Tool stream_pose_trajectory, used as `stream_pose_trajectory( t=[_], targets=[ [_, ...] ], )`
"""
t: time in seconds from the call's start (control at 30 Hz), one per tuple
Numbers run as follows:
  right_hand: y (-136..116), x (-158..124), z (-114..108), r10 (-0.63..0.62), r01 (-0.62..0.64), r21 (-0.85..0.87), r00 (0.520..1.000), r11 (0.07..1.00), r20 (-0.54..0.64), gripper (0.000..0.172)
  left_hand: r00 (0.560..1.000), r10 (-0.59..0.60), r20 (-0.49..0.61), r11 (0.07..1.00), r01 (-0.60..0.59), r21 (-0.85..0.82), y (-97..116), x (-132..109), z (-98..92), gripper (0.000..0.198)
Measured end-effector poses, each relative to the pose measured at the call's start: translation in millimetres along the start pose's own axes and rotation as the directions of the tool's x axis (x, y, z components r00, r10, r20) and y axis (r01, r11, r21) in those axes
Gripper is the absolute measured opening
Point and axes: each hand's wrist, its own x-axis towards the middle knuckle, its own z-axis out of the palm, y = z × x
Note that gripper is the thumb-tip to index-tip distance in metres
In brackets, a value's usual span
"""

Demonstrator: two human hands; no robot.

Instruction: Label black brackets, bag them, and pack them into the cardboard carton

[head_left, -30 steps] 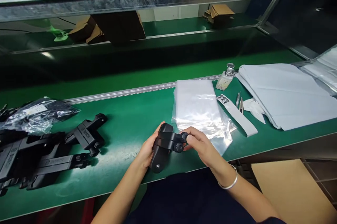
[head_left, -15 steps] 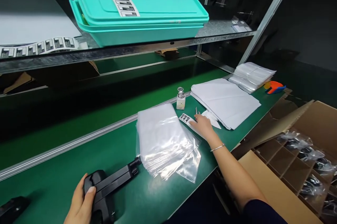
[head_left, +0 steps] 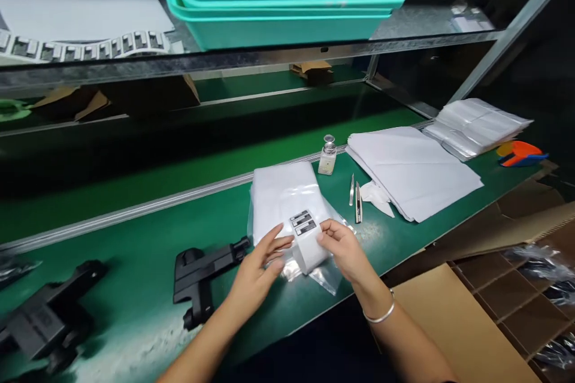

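Observation:
A white strip of black-printed stickers (head_left: 309,245) is pinched at its right edge by my right hand (head_left: 344,248), which has a bracelet on the wrist. My left hand (head_left: 263,263) is at the strip's left side with its fingers apart; whether a fingertip touches the strip, I cannot tell. Under the strip lies a stack of clear plastic bags (head_left: 283,191). To the left of my left hand a black plastic bracket-like part (head_left: 197,278) rests on the green table (head_left: 157,251).
Tweezers (head_left: 351,190), a utility knife (head_left: 358,203) and a pump bottle (head_left: 327,157) stand or lie beyond my right hand. White sheets (head_left: 413,167) are farther right. Another black part (head_left: 45,317) is at left. A teal bin (head_left: 287,29) sits on the shelf above.
My left hand has let go of the black part, which now lies on the table, and moved right. My right hand has brought the sticker strip back over the bags. The view has shifted.

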Motion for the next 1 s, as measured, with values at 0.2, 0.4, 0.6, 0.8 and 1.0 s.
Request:
stream_pose_trajectory(
  t=[0.2, 0.4, 0.6, 0.8, 1.0],
  targets=[
    [8.3, -25.3, 0.2, -0.296, 0.261, -0.285, 0.951, 0.922, -0.087, 0.019, 0.996, -0.085, -0.014, 0.991, 0.084, -0.1, 5.1, 16.0, 33.6, 0.028],
    [0.0, -27.4, -6.7, -0.539, 0.473, -0.575, 0.84, 0.668, 0.065, 0.009, 0.999, -0.043, -0.024, 0.984, 0.047, 0.174, 4.5, 10.9, 34.6, 0.011],
    [0.9, -25.6, -12.6, -0.493, 0.459, -0.465, 0.868, 0.757, 0.055, 0.007, 0.999, 0.0, 0.05, 0.976, -0.011, 0.217, 5.4, 13.0, 25.5, 0.024],
    [3.8, -27.9, -19.9, -0.346, 0.358, 0.097, 0.931, 0.929, -0.117, 0.049, 0.997, 0.022, 0.077, 0.998, -0.018, -0.055, -0.3, 12.6, 22.3, 0.061],
    [4.2, -23.5, -6.0, -0.392, 0.382, -0.101, 0.912, 0.919, -0.12, 0.084, 0.98, 0.081, 0.181, 0.967, -0.121, 0.223, 1.9, 10.5, 37.7, 0.059]
  ],
)
